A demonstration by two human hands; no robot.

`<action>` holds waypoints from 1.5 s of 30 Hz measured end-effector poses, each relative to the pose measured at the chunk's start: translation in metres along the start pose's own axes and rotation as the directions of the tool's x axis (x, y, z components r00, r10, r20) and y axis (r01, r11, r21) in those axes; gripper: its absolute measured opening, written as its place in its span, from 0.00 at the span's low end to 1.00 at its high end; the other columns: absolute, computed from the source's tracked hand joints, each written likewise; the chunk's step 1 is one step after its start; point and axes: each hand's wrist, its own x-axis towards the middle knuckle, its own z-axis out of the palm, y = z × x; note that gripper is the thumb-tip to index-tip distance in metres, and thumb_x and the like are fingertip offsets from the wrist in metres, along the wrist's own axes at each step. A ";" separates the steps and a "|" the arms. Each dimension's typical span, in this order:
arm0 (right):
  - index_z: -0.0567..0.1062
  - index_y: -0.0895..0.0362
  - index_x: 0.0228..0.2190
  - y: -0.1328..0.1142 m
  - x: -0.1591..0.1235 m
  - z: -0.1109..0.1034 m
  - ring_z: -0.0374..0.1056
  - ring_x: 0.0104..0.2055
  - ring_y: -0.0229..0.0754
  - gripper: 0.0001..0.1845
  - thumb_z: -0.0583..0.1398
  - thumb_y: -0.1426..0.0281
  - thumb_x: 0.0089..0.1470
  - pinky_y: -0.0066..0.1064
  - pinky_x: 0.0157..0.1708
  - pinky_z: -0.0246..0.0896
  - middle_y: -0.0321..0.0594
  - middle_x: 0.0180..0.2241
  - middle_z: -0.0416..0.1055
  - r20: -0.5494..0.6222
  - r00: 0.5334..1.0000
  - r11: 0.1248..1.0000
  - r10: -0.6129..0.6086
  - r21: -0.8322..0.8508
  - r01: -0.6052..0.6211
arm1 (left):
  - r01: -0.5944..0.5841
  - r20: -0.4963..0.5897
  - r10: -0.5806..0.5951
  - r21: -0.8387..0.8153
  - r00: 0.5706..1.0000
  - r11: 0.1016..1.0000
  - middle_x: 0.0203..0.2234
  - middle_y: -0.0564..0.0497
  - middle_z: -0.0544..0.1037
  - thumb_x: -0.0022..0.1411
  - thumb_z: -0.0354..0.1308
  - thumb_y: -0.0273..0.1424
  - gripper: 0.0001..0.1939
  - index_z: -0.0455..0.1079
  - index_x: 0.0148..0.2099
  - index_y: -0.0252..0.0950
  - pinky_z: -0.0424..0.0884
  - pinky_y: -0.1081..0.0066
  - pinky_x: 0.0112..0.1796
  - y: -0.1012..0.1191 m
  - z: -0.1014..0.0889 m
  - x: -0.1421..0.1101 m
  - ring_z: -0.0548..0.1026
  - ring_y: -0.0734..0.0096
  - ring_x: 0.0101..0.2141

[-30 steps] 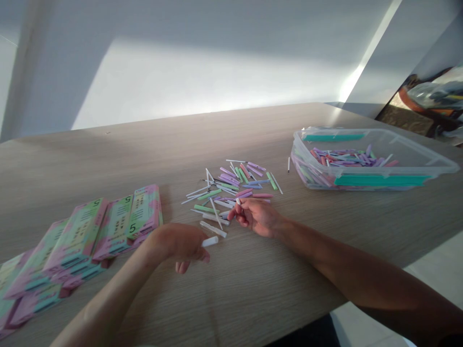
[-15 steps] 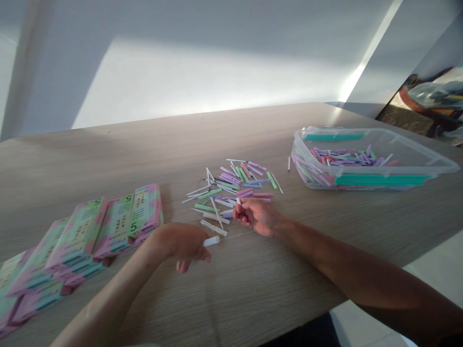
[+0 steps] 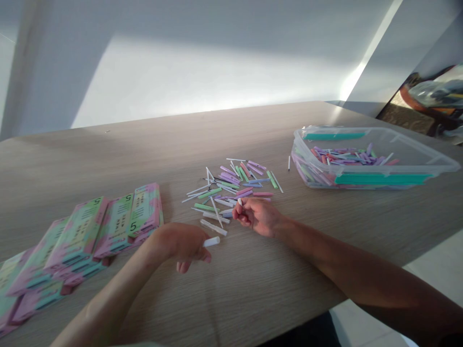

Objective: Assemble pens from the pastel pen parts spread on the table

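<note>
White plastic-looking cylindrical tube (image 3: 211,241) stayed clamped in left hand's (image 3: 185,239) fingers over the wood-grain table (image 3: 253,289), small white rod (image 3: 240,202) pinched in right hand's (image 3: 259,216) fingers beside scattered slim pastel sticks (image 3: 210,193); barely anything shifted, so work apparently hadn't advanced.

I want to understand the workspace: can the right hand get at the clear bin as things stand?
Probably yes: the clear bin looks open on top, on the right hand's own side, and nothing visible blocks between. However, that hand's fingers hold a small white piece.
</note>
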 end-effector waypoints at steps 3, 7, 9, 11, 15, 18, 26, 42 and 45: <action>0.68 0.60 0.19 0.000 -0.001 -0.001 0.54 0.20 0.32 0.06 0.53 0.75 0.43 0.24 0.20 0.42 0.41 0.23 0.69 0.014 1.000 1.000 -0.005 0.004 0.005 | 0.001 -0.001 -0.001 -0.005 1.000 1.000 0.24 0.47 0.81 0.58 0.46 0.25 0.18 0.72 0.47 0.33 0.71 0.72 0.32 -0.001 0.001 0.001 0.78 0.66 0.30; 0.67 0.60 0.19 0.000 -0.001 -0.002 0.55 0.21 0.32 0.05 0.53 0.75 0.42 0.25 0.20 0.43 0.41 0.23 0.70 0.027 1.000 1.000 -0.001 0.011 0.001 | -0.005 -0.005 0.005 -0.006 1.000 1.000 0.22 0.48 0.80 0.58 0.46 0.25 0.16 0.74 0.43 0.34 0.71 0.72 0.34 -0.003 0.002 0.003 0.78 0.67 0.30; 0.68 0.60 0.20 0.000 -0.001 -0.003 0.54 0.21 0.32 0.04 0.53 0.75 0.42 0.25 0.20 0.42 0.41 0.23 0.70 0.037 0.999 1.000 -0.001 0.020 0.000 | -0.007 -0.010 0.007 -0.008 1.000 1.000 0.21 0.48 0.80 0.58 0.47 0.26 0.15 0.74 0.42 0.34 0.70 0.72 0.34 -0.003 0.002 0.002 0.78 0.67 0.30; 0.68 0.60 0.20 -0.001 -0.001 -0.002 0.54 0.21 0.32 0.04 0.53 0.75 0.42 0.25 0.20 0.42 0.41 0.23 0.70 0.045 0.999 0.999 0.007 0.036 -0.009 | -0.007 -0.010 0.007 -0.011 1.000 1.000 0.21 0.48 0.80 0.58 0.47 0.26 0.15 0.74 0.41 0.34 0.70 0.72 0.35 -0.002 0.001 0.002 0.78 0.67 0.30; 0.68 0.60 0.19 -0.001 -0.001 -0.001 0.53 0.20 0.32 0.10 0.54 0.69 0.48 0.25 0.20 0.42 0.41 0.22 0.69 0.026 0.999 0.997 0.039 0.060 -0.040 | -0.009 -0.006 0.009 -0.017 1.000 1.000 0.20 0.49 0.79 0.58 0.47 0.26 0.15 0.73 0.42 0.35 0.70 0.71 0.35 0.000 0.001 0.002 0.78 0.66 0.30; 0.66 0.59 0.19 0.000 -0.001 -0.001 0.52 0.19 0.31 0.20 0.54 0.58 0.54 0.25 0.20 0.40 0.40 0.22 0.68 0.037 0.999 0.997 0.034 0.074 -0.037 | 0.001 -0.010 -0.001 -0.010 1.000 1.000 0.20 0.49 0.79 0.57 0.47 0.26 0.14 0.74 0.40 0.35 0.70 0.71 0.35 0.000 0.001 0.002 0.77 0.67 0.30; 0.62 0.57 0.19 0.005 0.001 -0.005 0.46 0.17 0.30 0.22 0.54 0.55 0.53 0.25 0.19 0.36 0.36 0.19 0.66 -0.005 0.999 0.996 0.034 0.081 -0.033 | 0.012 -0.006 -0.012 0.019 1.000 1.000 0.24 0.47 0.81 0.58 0.46 0.27 0.16 0.73 0.44 0.35 0.71 0.73 0.31 0.001 0.002 0.001 0.78 0.67 0.29; 0.60 0.57 0.18 0.004 0.000 -0.003 0.45 0.17 0.30 0.17 0.51 0.61 0.54 0.25 0.18 0.35 0.34 0.18 0.63 -0.005 1.000 0.997 0.011 0.073 -0.011 | 0.006 -0.020 -0.006 -0.008 1.000 1.000 0.17 0.52 0.78 0.55 0.48 0.23 0.15 0.75 0.37 0.36 0.70 0.73 0.33 0.001 0.003 0.002 0.78 0.67 0.30; 0.60 0.57 0.20 0.006 0.000 -0.004 0.45 0.17 0.30 0.18 0.51 0.60 0.55 0.25 0.18 0.36 0.33 0.19 0.62 0.023 1.000 0.997 -0.005 0.077 0.004 | 0.003 -0.016 -0.003 -0.002 1.000 1.000 0.18 0.52 0.79 0.56 0.47 0.24 0.16 0.74 0.41 0.36 0.70 0.73 0.32 0.002 0.002 0.001 0.78 0.67 0.30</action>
